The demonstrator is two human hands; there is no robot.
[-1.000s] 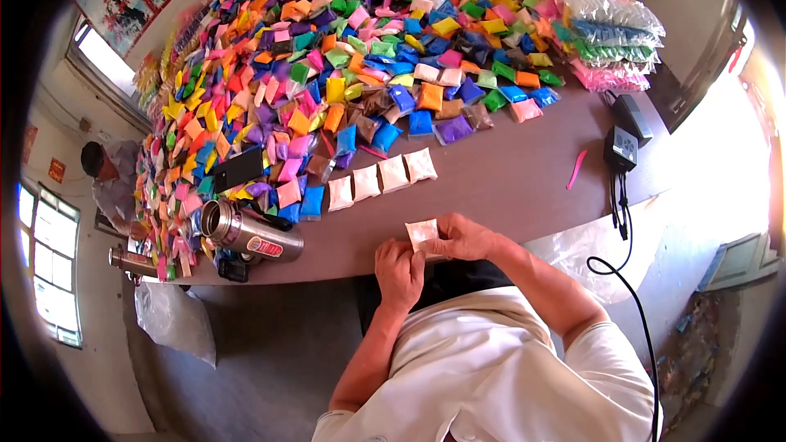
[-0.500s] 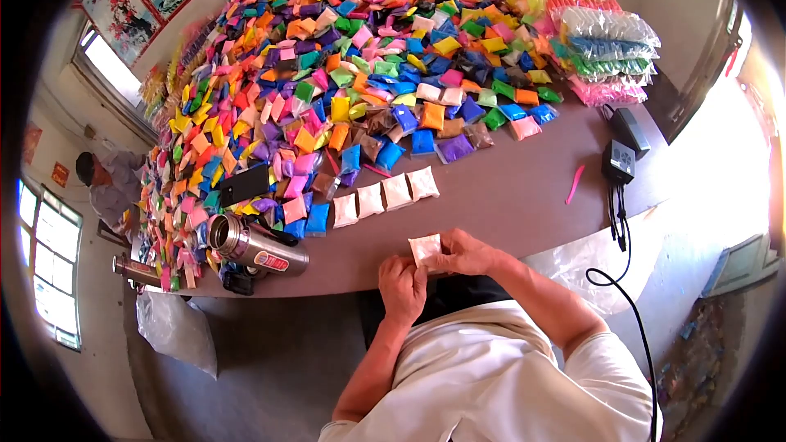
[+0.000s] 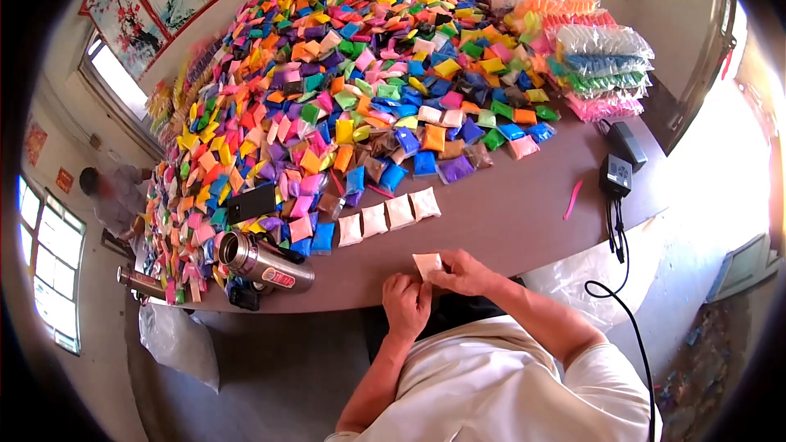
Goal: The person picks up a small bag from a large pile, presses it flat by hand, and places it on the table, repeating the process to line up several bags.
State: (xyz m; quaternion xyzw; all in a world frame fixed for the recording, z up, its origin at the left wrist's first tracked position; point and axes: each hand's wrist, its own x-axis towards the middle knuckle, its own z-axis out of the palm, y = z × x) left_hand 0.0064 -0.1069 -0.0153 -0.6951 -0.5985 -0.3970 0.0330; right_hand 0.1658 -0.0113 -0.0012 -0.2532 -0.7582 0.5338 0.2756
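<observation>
My right hand pinches a pale packet by its right side, just above the table's front edge. Close on its left, my left hand has its fingers bent near the packet's lower edge; whether they touch it is hard to tell. Beyond both hands, several similar pale packets lie in a row on the brown table. A large heap of coloured packets covers the back and left of the table.
An open steel flask lies at the left front, beside a black phone. Stacked bagged packets stand at the back right. A black power adapter with cables sits on the right. A person is at the far left.
The view has shifted slightly, so the table items appear a little lower. The held packet is tilted differently and my left fingers look slightly farther from its face.
</observation>
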